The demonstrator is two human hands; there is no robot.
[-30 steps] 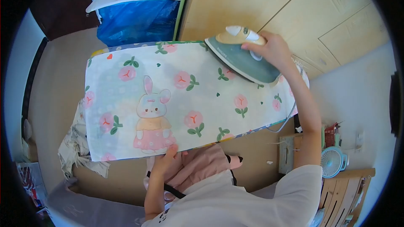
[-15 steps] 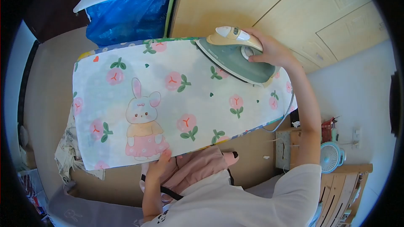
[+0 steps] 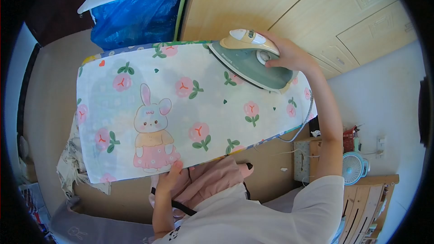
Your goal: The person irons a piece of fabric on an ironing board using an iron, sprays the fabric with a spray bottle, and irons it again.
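Observation:
My right hand [image 3: 291,55] is wrapped around the handle of a green and cream steam iron [image 3: 253,63]. The iron's soleplate rests on a white cloth [image 3: 217,122] at the far right side, its tip pointing left. Pink flowers and a rabbit in a pink skirt are printed on the cloth, which lies spread over an ironing board [image 3: 135,51]. At the near edge, below the rabbit, my left hand [image 3: 168,178] holds the cloth's border, thumb on top; its other fingers are mostly hidden. A grey cord [image 3: 299,133] hangs from the iron's heel past the board's right end.
Wooden cabinets [image 3: 253,4] stand close behind the board. A blue plastic bag [image 3: 135,20] hangs under a white shelf [image 3: 104,0] at the back left. Crumpled fabric [image 3: 70,165] hangs beneath the board's left end. To the right are a small fan [image 3: 354,168] and a red basket [image 3: 350,139].
The whole view has shifted very slightly to the left. The iron and both hands keep their places on the cloth.

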